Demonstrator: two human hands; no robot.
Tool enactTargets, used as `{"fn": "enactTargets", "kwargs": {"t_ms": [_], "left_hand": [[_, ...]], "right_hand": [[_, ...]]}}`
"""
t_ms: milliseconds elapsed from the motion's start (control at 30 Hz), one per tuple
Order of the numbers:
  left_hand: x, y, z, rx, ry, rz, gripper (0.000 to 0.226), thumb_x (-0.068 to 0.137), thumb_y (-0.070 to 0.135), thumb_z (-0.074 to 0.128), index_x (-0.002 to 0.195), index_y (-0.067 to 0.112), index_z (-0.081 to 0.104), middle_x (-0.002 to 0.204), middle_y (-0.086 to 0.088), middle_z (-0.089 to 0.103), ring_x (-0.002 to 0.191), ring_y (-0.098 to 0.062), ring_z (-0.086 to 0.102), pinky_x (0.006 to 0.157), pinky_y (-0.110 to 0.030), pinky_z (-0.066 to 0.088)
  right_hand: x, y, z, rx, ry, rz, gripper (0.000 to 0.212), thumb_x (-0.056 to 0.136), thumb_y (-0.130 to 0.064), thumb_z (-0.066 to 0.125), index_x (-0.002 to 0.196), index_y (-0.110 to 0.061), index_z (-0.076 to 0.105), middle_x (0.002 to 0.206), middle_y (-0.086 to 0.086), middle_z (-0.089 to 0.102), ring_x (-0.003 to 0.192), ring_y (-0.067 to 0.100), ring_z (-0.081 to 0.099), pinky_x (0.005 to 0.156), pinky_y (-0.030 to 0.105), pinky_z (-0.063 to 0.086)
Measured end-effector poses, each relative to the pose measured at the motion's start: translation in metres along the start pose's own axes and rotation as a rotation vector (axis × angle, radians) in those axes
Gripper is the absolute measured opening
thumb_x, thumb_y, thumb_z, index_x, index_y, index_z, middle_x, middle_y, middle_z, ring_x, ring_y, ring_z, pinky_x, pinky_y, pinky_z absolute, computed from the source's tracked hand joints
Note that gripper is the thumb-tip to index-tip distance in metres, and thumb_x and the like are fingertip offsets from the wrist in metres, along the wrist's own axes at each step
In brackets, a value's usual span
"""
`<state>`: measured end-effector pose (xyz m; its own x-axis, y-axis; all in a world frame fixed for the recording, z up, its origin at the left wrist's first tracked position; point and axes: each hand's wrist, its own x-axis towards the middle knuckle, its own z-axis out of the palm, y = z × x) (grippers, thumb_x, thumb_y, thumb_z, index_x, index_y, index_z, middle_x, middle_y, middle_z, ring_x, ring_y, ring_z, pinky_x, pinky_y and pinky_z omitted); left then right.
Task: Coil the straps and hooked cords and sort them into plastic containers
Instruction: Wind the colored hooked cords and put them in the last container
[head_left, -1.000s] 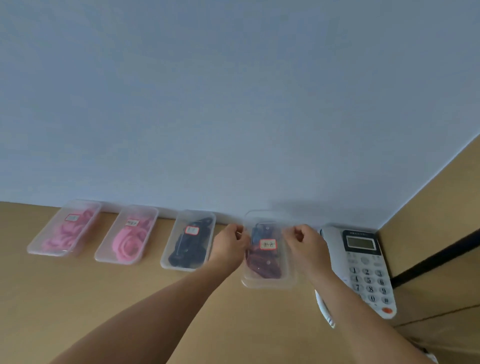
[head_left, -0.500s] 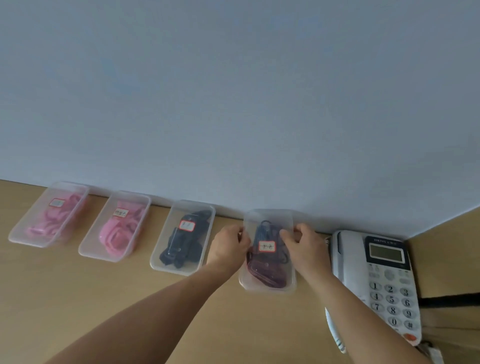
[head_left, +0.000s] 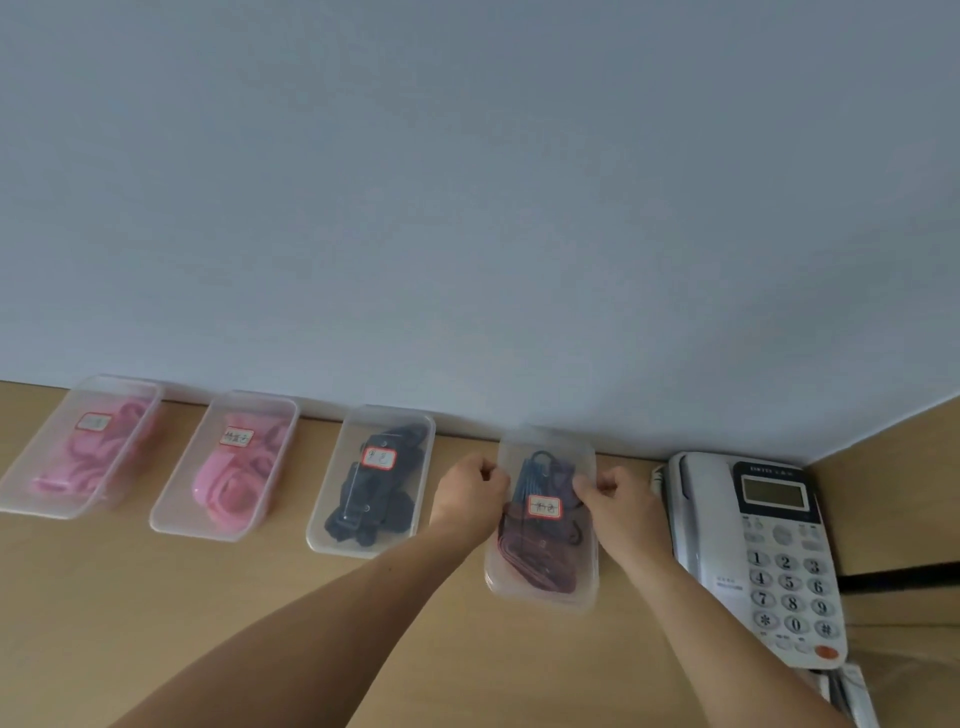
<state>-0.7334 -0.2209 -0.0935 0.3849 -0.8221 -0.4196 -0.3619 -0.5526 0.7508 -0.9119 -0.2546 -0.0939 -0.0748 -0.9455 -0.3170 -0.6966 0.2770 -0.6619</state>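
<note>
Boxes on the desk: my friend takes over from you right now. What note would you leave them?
Left hand: grips the left edge of the fourth container.
Right hand: grips its right edge.
Things: it holds dark red and blue hooked cords and sits beside the phone. Along the wall to its left are the black-strap container, the middle pink-strap container and the far-left pink-strap container, all labelled.
Done: four containers filled; no loose straps in view.
Left: probably only to settle the fourth container in the row and let go.
</note>
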Motion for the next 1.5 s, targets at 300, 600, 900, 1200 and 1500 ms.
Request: {"fn": "enactTargets", "kwargs": {"t_ms": [300, 600, 900, 1200, 1500], "left_hand": [[-0.007, -0.007, 0.004, 0.028, -0.044, 0.068, 0.022, 0.102, 0.025, 0.043, 0.082, 0.019, 0.049, 0.073, 0.002, 0.052, 0.064, -0.012, 0.047, 0.055, -0.028, 0.039], [-0.021, -0.008, -0.003, -0.054, -0.073, 0.054, 0.018, 0.104, 0.022, 0.043, 0.112, 0.017, 0.059, 0.085, 0.001, 0.063, 0.068, -0.01, 0.057, 0.054, -0.016, 0.046], [-0.023, -0.008, -0.002, -0.16, -0.115, -0.035, 0.021, 0.1, 0.017, 0.041, 0.112, 0.017, 0.059, 0.08, -0.001, 0.06, 0.074, -0.019, 0.057, 0.07, -0.037, 0.052], [-0.023, -0.011, -0.002, -0.266, -0.112, -0.081, 0.012, 0.102, 0.031, 0.051, 0.103, 0.023, 0.06, 0.094, 0.001, 0.067, 0.078, -0.011, 0.062, 0.058, -0.02, 0.05], [-0.017, 0.001, -0.001, 0.039, -0.011, 0.03, 0.046, 0.095, 0.016, 0.054, 0.14, 0.021, 0.042, 0.113, 0.0, 0.057, 0.098, -0.016, 0.059, 0.076, -0.026, 0.054]], "right_hand": [[-0.005, 0.007, 0.005, 0.104, -0.008, 0.041, 0.026, 0.092, -0.034, 0.06, 0.076, -0.015, 0.054, 0.074, 0.001, 0.059, 0.066, 0.015, 0.052, 0.056, 0.03, 0.037], [-0.021, 0.008, 0.012, 0.399, -0.035, 0.109, 0.01, 0.087, -0.011, 0.065, 0.095, -0.014, 0.06, 0.096, 0.008, 0.066, 0.092, 0.028, 0.063, 0.084, 0.05, 0.054], [-0.016, 0.005, 0.012, 0.413, -0.028, 0.056, 0.018, 0.085, -0.009, 0.065, 0.083, -0.026, 0.062, 0.091, 0.005, 0.068, 0.086, 0.023, 0.063, 0.076, 0.044, 0.054], [-0.004, 0.01, 0.012, 0.354, 0.014, 0.042, 0.014, 0.087, -0.021, 0.066, 0.078, -0.03, 0.063, 0.082, -0.008, 0.066, 0.078, 0.012, 0.061, 0.059, 0.029, 0.042], [0.002, 0.014, 0.017, 0.452, -0.016, 0.105, 0.011, 0.087, -0.019, 0.067, 0.083, -0.027, 0.063, 0.086, -0.003, 0.067, 0.08, 0.016, 0.064, 0.062, 0.032, 0.048]]}}
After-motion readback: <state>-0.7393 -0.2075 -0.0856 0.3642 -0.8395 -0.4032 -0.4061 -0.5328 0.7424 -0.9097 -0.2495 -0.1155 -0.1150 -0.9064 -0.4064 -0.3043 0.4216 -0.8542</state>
